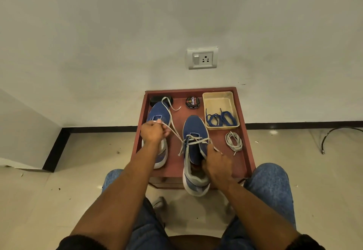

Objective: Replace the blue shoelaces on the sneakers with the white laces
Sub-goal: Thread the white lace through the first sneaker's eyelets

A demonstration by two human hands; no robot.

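Bare wall, tiled floor; red table (249, 131) held two sneakers. Left hand (152, 132) pinched white lace (175, 131), drawn taut toward 10 o'clock. Right hand (217, 166) gripped right sneaker (193, 127) collar. Blue laces (221, 119) sat in tray (218, 94) at 1 o'clock. Advice: steady pull, even ends.

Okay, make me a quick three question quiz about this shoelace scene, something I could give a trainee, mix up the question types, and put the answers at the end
1. True or false: the tangled blue shoelaces lie inside the beige plastic tray.
2. Multiple choice: the left hand pinches which thing? A) the round black polish tin B) the white lace threaded through the right-side blue sneaker C) the coiled spare white lace
3. Fill in: the right hand grips the right-side sneaker at its ____ opening.

Key: 1 true; 2 B; 3 ankle (collar).
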